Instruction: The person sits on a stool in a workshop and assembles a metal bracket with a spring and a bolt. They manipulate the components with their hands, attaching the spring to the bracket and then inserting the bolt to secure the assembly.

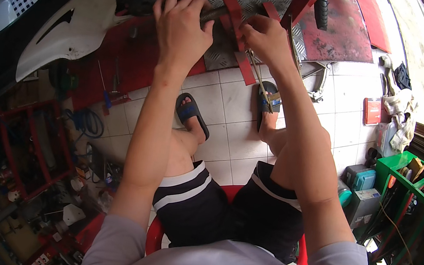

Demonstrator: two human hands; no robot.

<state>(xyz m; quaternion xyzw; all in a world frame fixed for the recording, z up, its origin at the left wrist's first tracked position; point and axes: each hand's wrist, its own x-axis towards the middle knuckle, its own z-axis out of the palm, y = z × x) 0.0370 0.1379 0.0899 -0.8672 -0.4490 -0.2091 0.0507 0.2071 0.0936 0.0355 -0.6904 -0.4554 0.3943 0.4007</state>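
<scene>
My left hand [181,30] curls its fingers over a dark part below the motorbike, its thumb beside a ribbed rod [212,16]; its fingertips are partly hidden. The rod runs toward a red metal bracket [232,16]. My right hand [264,38] is closed at the bracket's right side, its fingers pinched together. What they grip is hidden behind the knuckles. Beneath this hand a thin, yellowish rod-like piece [259,76] slants down over my sandalled foot. The motorbike's white body panel [63,39] fills the upper left.
A red platform [333,32] with metal tread plate lies under the work. Screwdrivers [103,82] rest on its left part. At right stand a green rack [410,178] and tool cases [364,204]; a red frame [35,146] and scattered tools are at left. I sit on a red stool [154,234].
</scene>
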